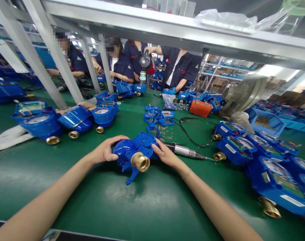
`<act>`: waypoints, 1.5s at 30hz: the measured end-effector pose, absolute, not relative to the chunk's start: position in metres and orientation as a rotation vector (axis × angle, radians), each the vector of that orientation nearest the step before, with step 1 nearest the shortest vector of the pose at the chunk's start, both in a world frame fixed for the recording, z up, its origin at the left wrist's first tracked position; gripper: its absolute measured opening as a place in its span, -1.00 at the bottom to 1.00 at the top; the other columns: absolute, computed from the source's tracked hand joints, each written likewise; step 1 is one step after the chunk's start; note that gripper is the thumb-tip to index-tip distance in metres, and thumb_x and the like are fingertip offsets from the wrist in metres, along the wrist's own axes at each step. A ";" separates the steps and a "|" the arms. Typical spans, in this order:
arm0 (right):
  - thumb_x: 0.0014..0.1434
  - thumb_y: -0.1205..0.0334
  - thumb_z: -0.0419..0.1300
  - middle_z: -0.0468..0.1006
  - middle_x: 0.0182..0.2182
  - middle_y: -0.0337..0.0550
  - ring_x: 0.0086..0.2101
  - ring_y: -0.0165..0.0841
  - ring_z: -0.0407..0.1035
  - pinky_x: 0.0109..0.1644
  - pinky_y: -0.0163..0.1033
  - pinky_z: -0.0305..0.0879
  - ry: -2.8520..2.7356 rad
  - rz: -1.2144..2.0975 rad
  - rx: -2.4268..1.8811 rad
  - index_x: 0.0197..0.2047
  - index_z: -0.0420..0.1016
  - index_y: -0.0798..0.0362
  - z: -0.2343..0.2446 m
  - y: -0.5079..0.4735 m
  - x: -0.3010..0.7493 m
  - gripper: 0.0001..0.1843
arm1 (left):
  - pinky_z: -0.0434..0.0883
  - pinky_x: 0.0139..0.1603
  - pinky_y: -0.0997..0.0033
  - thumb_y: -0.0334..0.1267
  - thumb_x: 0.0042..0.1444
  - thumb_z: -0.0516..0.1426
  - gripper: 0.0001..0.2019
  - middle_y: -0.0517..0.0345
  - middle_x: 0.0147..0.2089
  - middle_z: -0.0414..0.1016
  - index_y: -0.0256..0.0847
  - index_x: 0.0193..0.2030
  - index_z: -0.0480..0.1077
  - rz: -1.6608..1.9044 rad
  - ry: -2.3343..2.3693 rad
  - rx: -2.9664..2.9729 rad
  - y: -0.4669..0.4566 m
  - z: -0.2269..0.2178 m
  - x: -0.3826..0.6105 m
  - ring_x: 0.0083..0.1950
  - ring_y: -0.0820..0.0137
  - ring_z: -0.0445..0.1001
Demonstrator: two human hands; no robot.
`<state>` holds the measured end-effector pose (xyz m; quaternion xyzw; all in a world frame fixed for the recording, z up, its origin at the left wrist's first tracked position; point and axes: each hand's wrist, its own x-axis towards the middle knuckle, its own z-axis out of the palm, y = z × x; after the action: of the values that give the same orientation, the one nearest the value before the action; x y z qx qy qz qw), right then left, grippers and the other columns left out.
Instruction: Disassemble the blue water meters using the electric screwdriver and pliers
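A blue water meter body with a brass threaded end lies on the green bench mat in front of me. My left hand is wrapped round its left side. My right hand grips its right side, fingers curled on the blue housing. An electric screwdriver lies on the mat just right of my right hand, tip pointing right. Small screws are scattered behind the meter.
Finished blue meters stand in a row at left and in a cluster at right. Loose blue covers and a black cable lie mid-bench. An orange box and several people in dark uniforms are at the far side.
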<state>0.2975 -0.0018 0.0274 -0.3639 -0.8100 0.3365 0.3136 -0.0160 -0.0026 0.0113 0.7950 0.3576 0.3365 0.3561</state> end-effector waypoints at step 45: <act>-0.20 0.03 0.54 0.51 -0.07 -0.01 -0.09 -0.11 0.47 -0.01 -0.06 0.42 -1.737 0.875 -1.273 0.07 0.17 0.07 0.030 -0.046 0.251 -0.12 | -0.13 0.53 -0.01 -0.01 -0.22 0.43 -0.13 -0.05 0.45 0.09 -0.10 0.27 0.27 1.086 1.362 1.881 -0.061 0.036 0.025 0.49 0.04 0.00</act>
<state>0.2512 -0.0465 0.0295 -0.5027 -0.6858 0.3453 0.3972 0.0248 -0.0615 0.0359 0.7034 0.5093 0.4059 0.2848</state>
